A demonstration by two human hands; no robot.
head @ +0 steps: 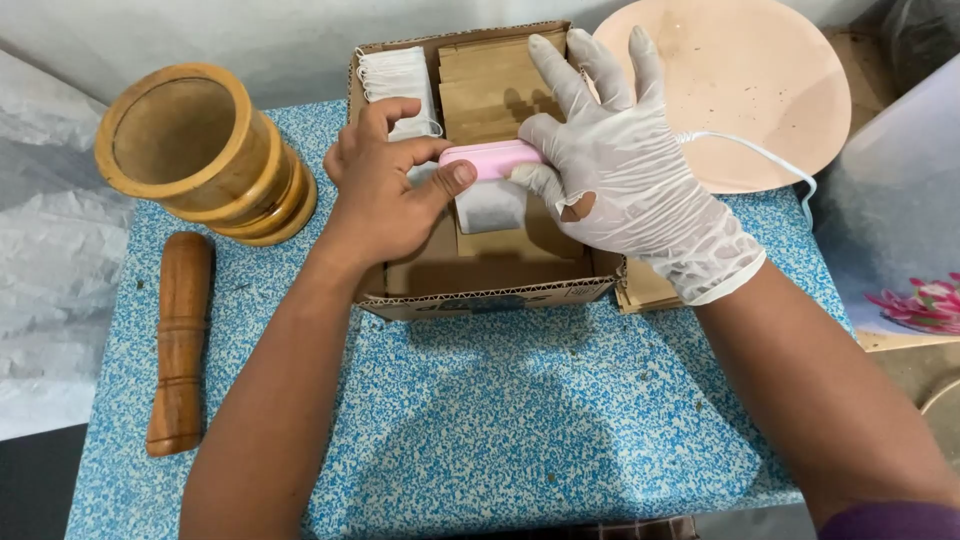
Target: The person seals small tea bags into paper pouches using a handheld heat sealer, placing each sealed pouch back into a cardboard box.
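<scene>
A blue-and-white speckled table fills the view in front of me, pushed against a pale wall, with crumpled white sheeting off to the left. My bare left hand and my gloved right hand meet over an open cardboard box at the far middle of the table, and between them they hold a small pink bar-shaped device. My left thumb presses on its left end and near edge while the left fingers curl over the far side; my right thumb and forefinger pinch its right end, the other gloved fingers spread loose and pointing away from me. So both hands are closed on the same thing, one at each end. The device lies level, its long axis running left to right across the box, neither end tipped that I can see. A thin white pouch hangs down from under it toward me, its top edge seemingly caught in the device, though my thumbs hide the seam. Below and behind, the box holds upright brown paper envelopes on the right and a stack of white pouches in its far left corner. A white cord trails right from behind my glove, across a round peach-coloured plate. Well to the left stand a wooden mortar and, nearer me, its pestle lying lengthwise, pointing near to far.
</scene>
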